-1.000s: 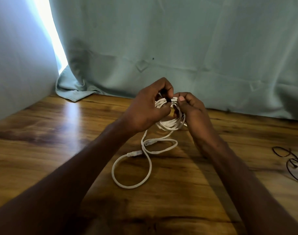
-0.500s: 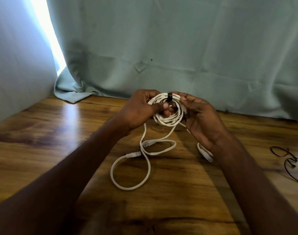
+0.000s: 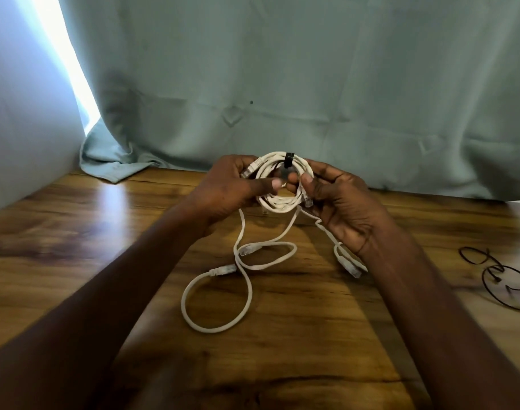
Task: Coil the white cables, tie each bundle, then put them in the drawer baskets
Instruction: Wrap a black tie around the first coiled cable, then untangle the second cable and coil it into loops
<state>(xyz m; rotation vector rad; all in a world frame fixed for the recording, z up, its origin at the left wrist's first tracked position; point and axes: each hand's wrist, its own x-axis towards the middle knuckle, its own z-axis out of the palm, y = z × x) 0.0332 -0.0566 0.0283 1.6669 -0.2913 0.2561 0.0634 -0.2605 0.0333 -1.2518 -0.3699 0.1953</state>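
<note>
Coiled white cable held above the wooden table, tie already on

The left hand (image 3: 229, 187) and right hand (image 3: 338, 199) each grip a side of the coil (image 3: 282, 184), whose black tie (image 3: 289, 160) seems fastened. It looks light and springy; gripping across all loops stops them slipping. A loose cable (image 3: 241, 279) lies on the table (image 3: 75, 238) below.

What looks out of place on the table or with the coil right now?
The coil, held between left hand and right hand, wears a black tie, yet cable tails hang from it in loose loops on the table. Thin black wire loops lie stray at the table's right edge.
</note>
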